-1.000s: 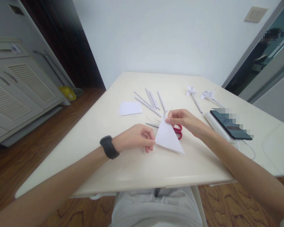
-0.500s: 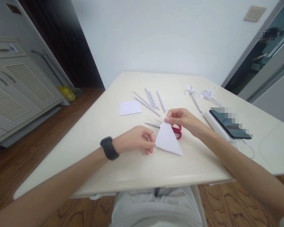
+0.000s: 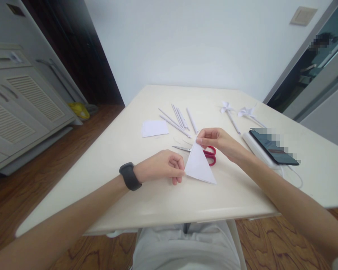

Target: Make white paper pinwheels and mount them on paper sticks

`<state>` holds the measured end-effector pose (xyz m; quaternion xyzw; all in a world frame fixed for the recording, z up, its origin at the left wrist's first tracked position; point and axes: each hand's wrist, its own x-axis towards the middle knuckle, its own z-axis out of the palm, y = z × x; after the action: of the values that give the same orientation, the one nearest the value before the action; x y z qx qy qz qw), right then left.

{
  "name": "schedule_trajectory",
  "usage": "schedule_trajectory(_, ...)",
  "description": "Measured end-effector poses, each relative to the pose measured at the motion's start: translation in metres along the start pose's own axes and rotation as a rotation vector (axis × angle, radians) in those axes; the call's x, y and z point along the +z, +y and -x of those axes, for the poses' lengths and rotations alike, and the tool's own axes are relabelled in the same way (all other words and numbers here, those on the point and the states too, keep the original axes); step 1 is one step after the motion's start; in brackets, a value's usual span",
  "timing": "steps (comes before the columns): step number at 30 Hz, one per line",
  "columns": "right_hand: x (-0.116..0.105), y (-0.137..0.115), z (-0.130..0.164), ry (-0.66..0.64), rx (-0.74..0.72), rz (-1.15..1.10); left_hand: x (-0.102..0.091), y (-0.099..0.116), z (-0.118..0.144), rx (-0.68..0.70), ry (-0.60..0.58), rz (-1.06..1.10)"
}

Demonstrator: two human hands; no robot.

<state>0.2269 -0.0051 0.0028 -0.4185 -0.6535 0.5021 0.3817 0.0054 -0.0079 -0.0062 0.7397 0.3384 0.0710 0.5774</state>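
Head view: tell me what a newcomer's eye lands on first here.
First, the white paper triangle at the middle of the table, pinched by the left hand at its left corner and the right hand at its top tip. Just behind it lie red-handled scissors. Farther back are rolled paper sticks, and at the right two paper pinwheels.

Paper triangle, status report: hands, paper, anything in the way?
Left hand pinches paper triangle at its left corner; right hand pinches the top tip. Red scissors lie directly behind.

Bright, even daylight, soft shadows, sharp centre, wide-angle bending at the edges.
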Motion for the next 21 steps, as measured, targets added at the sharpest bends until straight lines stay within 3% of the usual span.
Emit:
schedule_trajectory(8, 0.0005, 0.0022, -0.0004, 0.059, -0.029, -0.036, -0.0003, 0.0004, -0.0015, -0.002, -0.009, -0.008)
schedule_trajectory(17, -0.0024, 0.0038, 0.0007, -0.12, 0.105, 0.04, -0.0062, 0.0031, -0.0003, 0.017, 0.105, 0.036)
schedule_trajectory(21, -0.0018, 0.0073, 0.0005, -0.126, 0.084, 0.031, -0.0083, 0.0018, -0.0006, 0.012, 0.156, 0.029)
